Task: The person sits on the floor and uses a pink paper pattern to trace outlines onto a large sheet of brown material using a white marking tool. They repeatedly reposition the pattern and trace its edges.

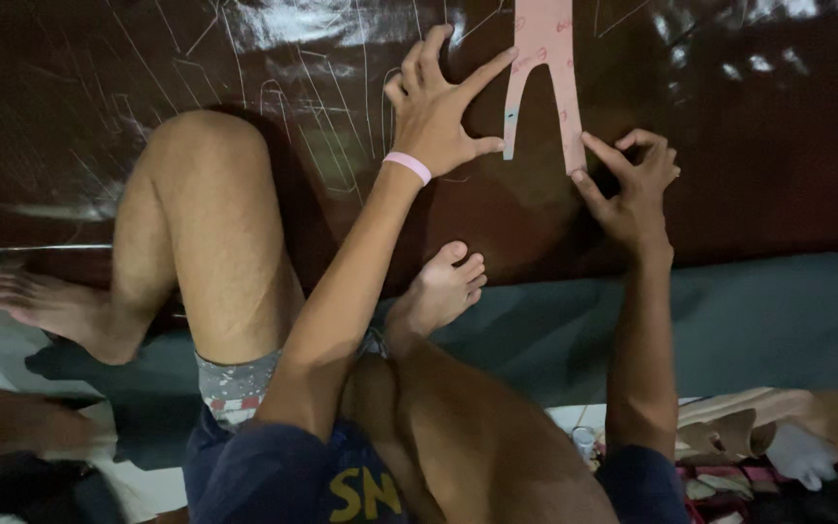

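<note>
Dark brown leather-like sheet (749, 146), glossy and scored with pale chalk outlines (322, 146), lay spread on the floor, and on it rested the pink forked paper pattern (543, 58), its two legs pointing toward the person. The left hand (434, 112) was spread wide, fingers (485, 70) splayed, holding nothing, its forefinger pinning the pattern's left leg. The right hand (632, 184) was loosely curled at the tip of the right leg; whether it pinched a marker I could not tell. To do this well, I judged, the pattern had to stay flat and unmoving under steady pressure while the edge was followed closely. The pattern looked thin, stiff and lightly marked.
</note>
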